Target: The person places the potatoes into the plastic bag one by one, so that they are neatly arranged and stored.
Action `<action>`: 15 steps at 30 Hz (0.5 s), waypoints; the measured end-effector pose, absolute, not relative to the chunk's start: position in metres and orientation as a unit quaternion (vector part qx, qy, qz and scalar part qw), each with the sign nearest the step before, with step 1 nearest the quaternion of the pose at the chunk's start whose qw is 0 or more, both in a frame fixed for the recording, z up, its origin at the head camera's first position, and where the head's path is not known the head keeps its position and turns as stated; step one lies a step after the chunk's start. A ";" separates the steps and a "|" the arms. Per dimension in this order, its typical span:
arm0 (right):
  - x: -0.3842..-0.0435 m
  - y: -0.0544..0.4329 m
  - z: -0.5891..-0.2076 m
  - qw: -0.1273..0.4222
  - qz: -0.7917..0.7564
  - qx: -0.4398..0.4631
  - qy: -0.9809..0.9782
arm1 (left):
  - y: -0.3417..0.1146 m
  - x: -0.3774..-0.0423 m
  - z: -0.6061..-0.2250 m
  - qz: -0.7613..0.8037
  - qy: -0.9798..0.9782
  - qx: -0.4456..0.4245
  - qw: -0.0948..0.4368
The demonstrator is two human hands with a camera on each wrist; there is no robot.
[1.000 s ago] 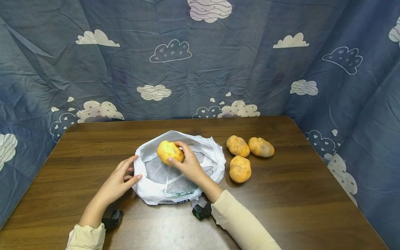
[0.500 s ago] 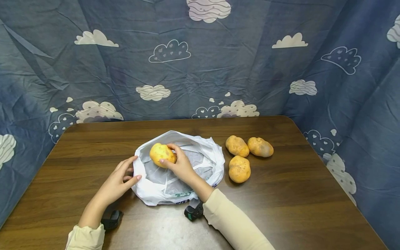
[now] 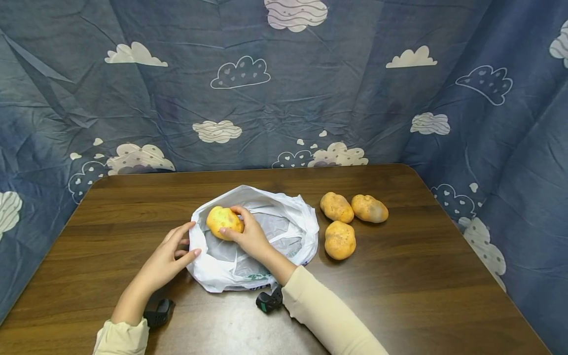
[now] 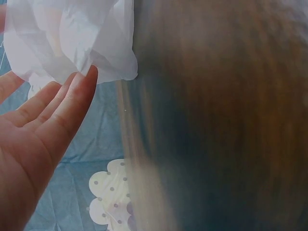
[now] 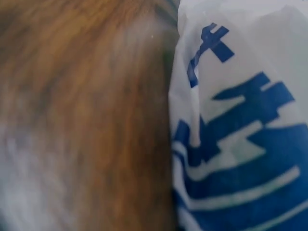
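A white plastic bag [image 3: 308,217] lies on the table with its mouth spread wide. Inside that mouth, near its left side, my right hand [image 3: 252,239] holds a yellow potato [image 3: 220,223] between thumb and fingers. My left hand [image 3: 166,259] touches the bag's left rim, thumb and index finger spread apart along it. In the left wrist view, nearly straight fingers [image 4: 72,103] rest against the thin plastic. The right wrist view has only the bag's blue-printed side [image 5: 250,139] and the table; the right hand is out of that frame.
To the right of the bag, three potatoes lie close together: one at the back left [image 3: 337,207], one at the back right [image 3: 370,209], one in front [image 3: 340,240]. Black wrist cameras sit under both wrists. A blue cloud-patterned curtain [image 3: 275,108] hangs behind the wooden table [image 3: 421,276].
My right hand has carried the potato leftward and slightly nearer me, over to the left side of the bag's mouth. The left hand and the three loose potatoes have stayed put.
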State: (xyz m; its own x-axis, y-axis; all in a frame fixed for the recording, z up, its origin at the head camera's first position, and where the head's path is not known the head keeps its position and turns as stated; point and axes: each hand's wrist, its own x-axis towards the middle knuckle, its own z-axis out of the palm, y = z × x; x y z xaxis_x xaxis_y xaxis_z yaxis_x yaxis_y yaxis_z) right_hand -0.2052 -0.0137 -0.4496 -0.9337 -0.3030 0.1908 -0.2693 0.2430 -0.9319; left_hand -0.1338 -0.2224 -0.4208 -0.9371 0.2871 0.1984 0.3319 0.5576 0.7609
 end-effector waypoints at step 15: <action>-0.202 -0.017 -0.452 0.013 -0.569 -0.181 0.802 | -0.222 -0.134 -0.422 -0.436 -0.883 -0.169 0.020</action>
State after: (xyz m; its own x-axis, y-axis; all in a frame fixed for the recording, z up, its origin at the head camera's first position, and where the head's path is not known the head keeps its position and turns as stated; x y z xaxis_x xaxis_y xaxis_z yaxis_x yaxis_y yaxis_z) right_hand -0.2018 -0.0167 -0.4523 -0.9342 -0.3048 0.1854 -0.2756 0.2862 -0.9177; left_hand -0.1342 -0.2224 -0.4216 -0.9419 0.2817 0.1831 0.3166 0.5618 0.7643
